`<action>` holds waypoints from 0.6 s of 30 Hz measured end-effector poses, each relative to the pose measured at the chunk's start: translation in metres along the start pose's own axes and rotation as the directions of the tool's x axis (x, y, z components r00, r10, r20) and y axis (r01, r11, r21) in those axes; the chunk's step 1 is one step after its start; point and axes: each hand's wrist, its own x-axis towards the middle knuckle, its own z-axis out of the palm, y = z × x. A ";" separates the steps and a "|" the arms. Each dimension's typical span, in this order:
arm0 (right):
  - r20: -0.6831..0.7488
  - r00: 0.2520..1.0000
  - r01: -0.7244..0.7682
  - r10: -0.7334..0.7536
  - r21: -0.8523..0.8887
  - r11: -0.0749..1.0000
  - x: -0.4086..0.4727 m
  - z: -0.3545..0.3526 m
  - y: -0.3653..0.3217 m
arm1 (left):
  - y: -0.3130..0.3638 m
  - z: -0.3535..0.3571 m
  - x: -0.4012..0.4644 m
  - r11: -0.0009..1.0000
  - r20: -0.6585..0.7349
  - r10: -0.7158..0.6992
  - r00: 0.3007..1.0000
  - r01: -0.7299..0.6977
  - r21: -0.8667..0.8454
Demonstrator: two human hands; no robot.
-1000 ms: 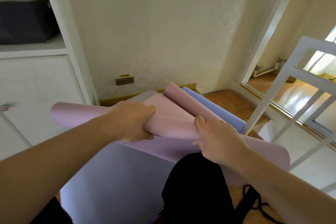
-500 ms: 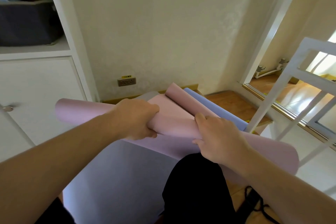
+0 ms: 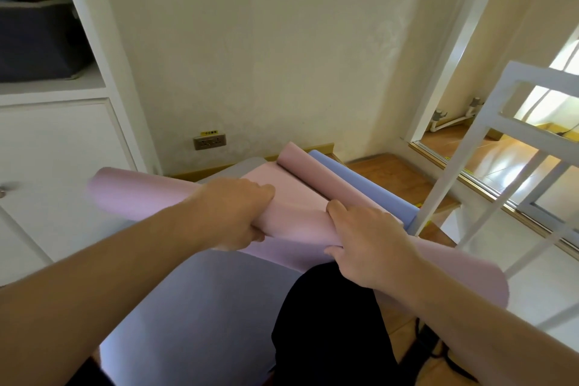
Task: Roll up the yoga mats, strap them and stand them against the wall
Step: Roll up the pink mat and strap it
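Here: left hand (image 3: 233,215), right hand (image 3: 366,247) both grip pink mat roll (image 3: 297,222) between them.

The left hand (image 3: 232,213) hides its fingertips under the pink mat (image 3: 294,222).

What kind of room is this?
Likely a room in a home: white built-in cupboard with a dark storage bin on its shelf, wood floor, wall socket, and a sliding glass door at right.
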 end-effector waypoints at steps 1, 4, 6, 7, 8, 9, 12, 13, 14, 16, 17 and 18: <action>0.023 1.000 -0.010 0.009 0.025 1.000 0.002 0.000 0.002 | 0.001 0.000 0.000 1.000 -0.029 0.008 1.000 -0.007 0.031; 0.074 0.997 -0.019 0.014 0.071 0.997 0.005 -0.001 0.005 | 0.006 0.003 0.001 0.992 -0.104 0.040 0.994 -0.027 0.122; 0.053 0.999 -0.011 0.009 0.045 0.999 0.004 -0.003 0.004 | 0.008 0.007 0.003 0.993 -0.104 0.043 0.994 -0.031 0.113; 0.020 1.000 -0.004 0.003 0.023 1.000 0.002 -0.004 0.002 | 0.008 0.008 0.005 0.996 -0.107 0.042 0.993 -0.033 0.086; -0.014 1.000 0.003 -0.003 -0.002 1.000 0.001 -0.004 0.001 | 0.007 0.009 0.006 0.998 -0.107 0.039 0.994 -0.033 0.058; -0.037 0.999 0.009 -0.010 -0.027 1.000 -0.001 -0.004 -0.001 | 0.007 0.009 0.008 0.999 -0.100 0.037 0.994 -0.034 0.031; -0.077 0.997 0.019 -0.026 -0.086 0.996 -0.005 -0.001 -0.008 | 0.006 0.004 0.009 0.999 -0.037 0.028 0.999 -0.029 -0.013; -0.089 0.996 0.023 -0.031 -0.087 0.996 -0.005 0.002 -0.009 | 0.006 0.002 0.009 1.000 -0.020 0.029 0.999 -0.029 -0.006; -0.092 0.995 0.026 -0.033 -0.073 0.997 -0.005 0.003 -0.009 | 0.006 0.000 0.008 0.999 -0.018 0.035 0.999 -0.035 0.005; -0.046 0.999 0.010 -0.010 0.005 1.000 -0.003 0.004 -0.006 | 0.007 -0.001 0.006 0.996 -0.062 0.061 0.996 -0.057 0.064; -0.012 1.000 -0.006 0.006 0.049 0.999 -0.003 0.004 -0.004 | 0.007 -0.001 0.006 0.991 -0.096 0.082 0.992 -0.071 0.114; 0.010 1.000 -0.022 0.021 0.082 0.996 -0.003 0.005 -0.001 | 0.007 0.000 0.006 0.984 -0.119 0.102 0.988 -0.083 0.158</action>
